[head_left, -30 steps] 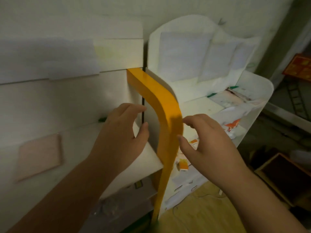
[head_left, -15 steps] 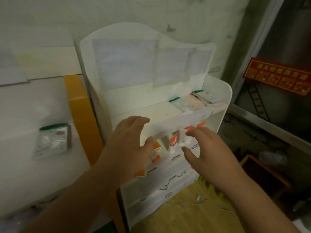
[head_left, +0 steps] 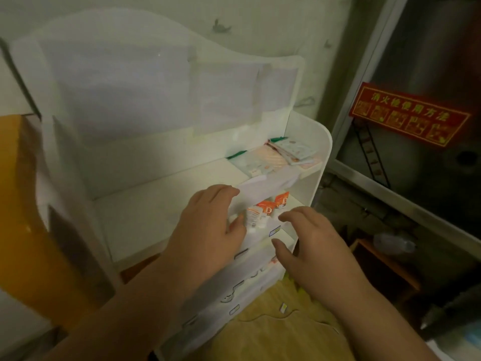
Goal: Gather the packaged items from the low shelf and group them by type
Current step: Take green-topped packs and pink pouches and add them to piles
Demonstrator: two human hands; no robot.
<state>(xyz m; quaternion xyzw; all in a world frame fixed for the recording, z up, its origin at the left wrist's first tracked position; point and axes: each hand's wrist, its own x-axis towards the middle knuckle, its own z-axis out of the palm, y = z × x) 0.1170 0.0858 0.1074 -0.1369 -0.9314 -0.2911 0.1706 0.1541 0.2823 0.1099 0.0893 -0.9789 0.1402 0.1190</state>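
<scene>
Orange-and-white packets (head_left: pixel 263 213) stand on the white shelf (head_left: pixel 316 162) between the left hand (head_left: pixel 208 230) and right hand (head_left: pixel 309 246), each grip apart, empty.

head camera, close, angled down at shelf (head_left: pixel 307 194)

left hand (head_left: pixel 208 230), right hand (head_left: pixel 309 246), fingers loosely spread

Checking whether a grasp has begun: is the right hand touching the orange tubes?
Apart. The head view shows the right hand open below the orange tubes, with white shelf visible between its fingertips and the tubes.
</scene>
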